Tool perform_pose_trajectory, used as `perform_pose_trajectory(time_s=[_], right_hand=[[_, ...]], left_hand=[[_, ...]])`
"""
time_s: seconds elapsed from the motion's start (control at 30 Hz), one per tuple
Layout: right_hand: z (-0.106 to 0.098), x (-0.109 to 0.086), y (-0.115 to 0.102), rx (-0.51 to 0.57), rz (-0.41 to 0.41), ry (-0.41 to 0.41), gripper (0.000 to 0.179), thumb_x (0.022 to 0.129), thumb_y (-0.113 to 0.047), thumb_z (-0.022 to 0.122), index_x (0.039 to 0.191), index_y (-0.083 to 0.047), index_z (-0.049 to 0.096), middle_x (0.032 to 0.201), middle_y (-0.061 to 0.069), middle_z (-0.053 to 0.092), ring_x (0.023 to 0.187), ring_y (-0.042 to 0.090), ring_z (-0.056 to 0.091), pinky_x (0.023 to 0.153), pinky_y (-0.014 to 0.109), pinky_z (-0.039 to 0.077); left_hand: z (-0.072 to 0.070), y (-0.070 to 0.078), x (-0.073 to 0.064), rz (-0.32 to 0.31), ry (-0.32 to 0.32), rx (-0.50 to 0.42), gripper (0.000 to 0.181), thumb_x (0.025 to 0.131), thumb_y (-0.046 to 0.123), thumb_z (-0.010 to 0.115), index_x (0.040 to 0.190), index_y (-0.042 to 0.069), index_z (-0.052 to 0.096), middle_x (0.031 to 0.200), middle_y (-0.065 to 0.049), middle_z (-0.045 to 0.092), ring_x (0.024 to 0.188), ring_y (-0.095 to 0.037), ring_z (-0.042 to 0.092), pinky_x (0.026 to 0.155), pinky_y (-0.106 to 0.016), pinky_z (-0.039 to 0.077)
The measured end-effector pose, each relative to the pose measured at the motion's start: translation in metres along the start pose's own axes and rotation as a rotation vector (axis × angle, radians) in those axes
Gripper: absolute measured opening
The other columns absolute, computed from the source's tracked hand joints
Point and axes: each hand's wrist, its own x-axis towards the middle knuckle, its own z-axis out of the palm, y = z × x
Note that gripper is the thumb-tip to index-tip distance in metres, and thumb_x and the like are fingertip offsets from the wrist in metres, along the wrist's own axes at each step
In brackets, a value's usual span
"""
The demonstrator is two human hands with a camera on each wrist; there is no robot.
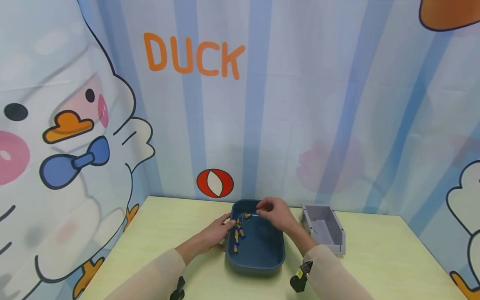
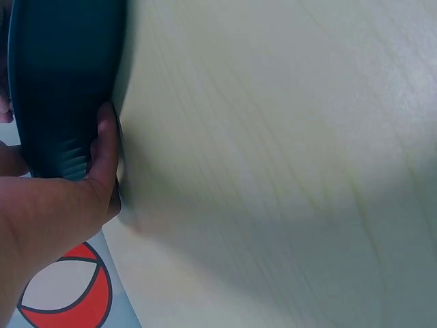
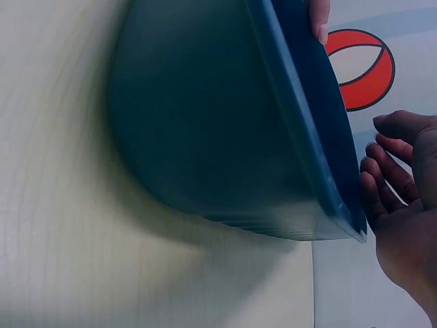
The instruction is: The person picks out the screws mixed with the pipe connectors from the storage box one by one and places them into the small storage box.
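A dark blue plastic bin stands on the table in front of me. Along its left side lie several small brass fittings with blue rings, with a few thin metal pieces among them. My left hand grips the bin's left wall, thumb over the rim and fingers outside; the left wrist view shows this hand against the bin wall. Over the back right of the bin hovers my right hand, fingers loosely bent. In the right wrist view, thumb and forefinger of that hand stand apart, with nothing visible between them.
A grey open-fronted bin stands right of the blue one, with a few small thin pieces inside. Behind the pale yellow table hangs a printed duck curtain. Both sleeves carry black wrist devices.
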Motion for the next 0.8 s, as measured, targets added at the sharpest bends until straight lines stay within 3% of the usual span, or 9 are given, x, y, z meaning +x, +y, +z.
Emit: perform_pose_trajectory(time_s=[0.23,0.8], right_hand=[[0.0022,-0.0012,0.0021,0.007,0.013,-0.028,0.020,0.100,-0.010,0.074,0.117,0.001,0.075,0.103,0.003,0.074,0.093,0.018,0.068,0.082,0.038,0.058],[0.0100,-0.0001,0.0025,-0.016,0.002,0.015,0.020,0.097,-0.010,0.076,0.114,0.001,0.077,0.103,0.004,0.076,0.095,0.021,0.071,0.085,0.042,0.060]], left_hand=[[0.0005,-0.0001,0.0007,-0.003,0.012,0.002,0.058,0.116,0.031,0.044,0.167,0.009,0.028,0.145,-0.024,0.058,0.124,-0.042,0.063,0.080,-0.057,0.063],[0.0008,-0.0005,0.0014,-0.014,0.013,-0.001,0.059,0.115,0.034,0.045,0.167,0.011,0.029,0.147,-0.024,0.056,0.125,-0.042,0.063,0.082,-0.059,0.063]])
